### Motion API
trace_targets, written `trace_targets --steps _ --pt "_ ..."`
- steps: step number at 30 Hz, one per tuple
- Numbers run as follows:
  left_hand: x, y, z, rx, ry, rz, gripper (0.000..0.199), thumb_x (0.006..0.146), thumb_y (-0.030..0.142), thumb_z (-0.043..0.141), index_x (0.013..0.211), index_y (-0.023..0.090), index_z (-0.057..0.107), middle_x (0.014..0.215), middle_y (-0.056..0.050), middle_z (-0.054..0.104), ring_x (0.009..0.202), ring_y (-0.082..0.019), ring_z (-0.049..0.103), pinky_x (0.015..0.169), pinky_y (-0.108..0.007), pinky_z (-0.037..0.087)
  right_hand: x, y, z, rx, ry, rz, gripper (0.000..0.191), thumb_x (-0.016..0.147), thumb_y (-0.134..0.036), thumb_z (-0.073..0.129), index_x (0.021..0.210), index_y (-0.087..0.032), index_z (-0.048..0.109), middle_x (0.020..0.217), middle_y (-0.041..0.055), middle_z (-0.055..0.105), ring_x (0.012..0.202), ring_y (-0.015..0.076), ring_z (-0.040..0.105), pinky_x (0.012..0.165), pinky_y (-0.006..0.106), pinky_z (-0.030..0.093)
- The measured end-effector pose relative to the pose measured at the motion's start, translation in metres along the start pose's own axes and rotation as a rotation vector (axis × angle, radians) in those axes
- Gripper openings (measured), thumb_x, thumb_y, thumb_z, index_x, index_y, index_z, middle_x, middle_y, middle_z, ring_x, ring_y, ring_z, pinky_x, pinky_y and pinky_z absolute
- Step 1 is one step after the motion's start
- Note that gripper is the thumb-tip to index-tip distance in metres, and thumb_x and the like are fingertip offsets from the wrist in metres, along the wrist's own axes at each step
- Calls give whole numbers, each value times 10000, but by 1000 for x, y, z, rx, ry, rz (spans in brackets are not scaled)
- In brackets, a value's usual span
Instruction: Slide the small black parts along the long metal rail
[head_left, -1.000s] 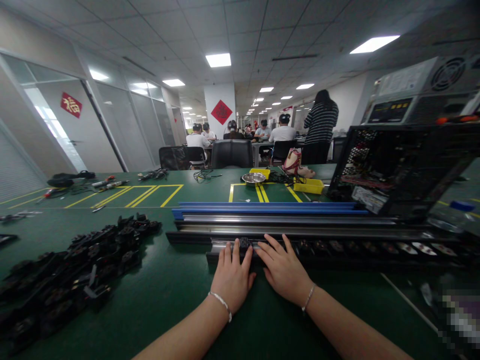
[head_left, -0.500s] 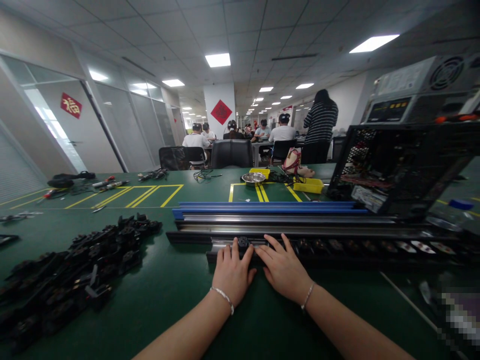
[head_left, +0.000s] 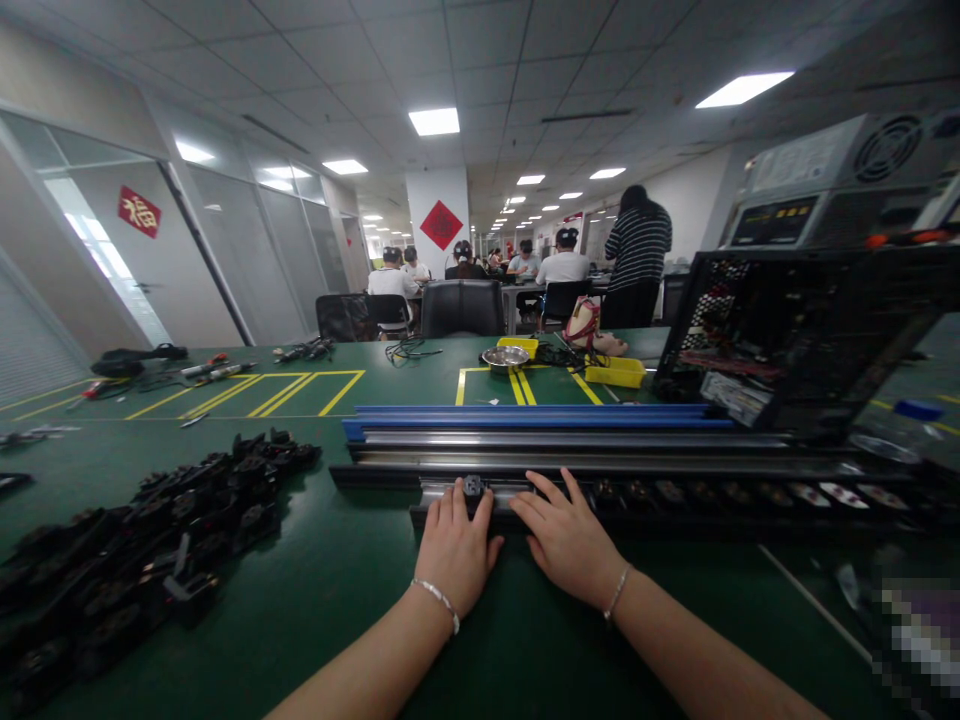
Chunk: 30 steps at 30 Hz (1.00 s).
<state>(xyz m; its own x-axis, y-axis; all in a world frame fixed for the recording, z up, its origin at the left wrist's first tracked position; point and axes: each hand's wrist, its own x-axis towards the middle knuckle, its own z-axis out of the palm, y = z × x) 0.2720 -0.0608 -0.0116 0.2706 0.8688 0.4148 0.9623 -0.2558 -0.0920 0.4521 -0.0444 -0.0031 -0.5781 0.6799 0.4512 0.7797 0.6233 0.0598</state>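
Observation:
In the head view, my left hand (head_left: 457, 545) has its fingers around a small black block (head_left: 473, 486) on the front rail. The block sits between my fingertips, near the rail's left end. My right hand (head_left: 571, 535) rests just to the right, fingers spread and tips on the long dark front rail (head_left: 504, 493), with nothing visible in its grasp. Beyond its fingers, a row of small dark pieces (head_left: 671, 491) lines the same rail, with several pale ones farther right.
Behind lie more long rails, one of them blue (head_left: 525, 412). A heap of black parts (head_left: 157, 540) covers the left of the green table. An open computer case (head_left: 787, 330) stands at the right. A metal bowl (head_left: 505, 357) and yellow trays (head_left: 615, 372) sit farther back.
My left hand and the small black block have shifted a little to the left along the rail. My right hand has stayed almost where it was.

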Motion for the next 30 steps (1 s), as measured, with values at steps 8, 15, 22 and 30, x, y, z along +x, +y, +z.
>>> trace_targets --steps 8,15,22,30 --pt "1 -8 6 -18 26 -14 529 800 486 518 1289 304 438 1363 -143 400 1181 -325 420 921 -451 348 0 -1 1 -18 -10 1 366 794 -242 503 1157 -236 545 1159 34 603 1256 221 336 1086 495 36" --pt "1 -10 6 -9 9 -31 542 817 502 481 1315 300 411 1359 -138 413 1187 -314 420 923 -435 349 -1 0 2 -44 -11 2 374 802 -254 498 1174 -251 534 1190 28 587 1269 213 321 1086 495 26" --pt "0 -16 2 39 -10 -64 526 826 513 451 1313 318 416 1345 -145 439 1190 -311 423 959 -457 297 -1 1 2 -39 -17 -9 377 806 -270 492 1180 -246 533 1236 39 557 1286 225 295 1084 501 1" --pt "0 -19 -2 46 -69 -104 546 821 513 455 1325 309 405 1354 -141 434 1213 -321 404 987 -465 270 -1 1 2 -34 -19 -9 386 804 -258 491 1190 -255 522 1245 25 550 1300 217 273 1088 494 -11"
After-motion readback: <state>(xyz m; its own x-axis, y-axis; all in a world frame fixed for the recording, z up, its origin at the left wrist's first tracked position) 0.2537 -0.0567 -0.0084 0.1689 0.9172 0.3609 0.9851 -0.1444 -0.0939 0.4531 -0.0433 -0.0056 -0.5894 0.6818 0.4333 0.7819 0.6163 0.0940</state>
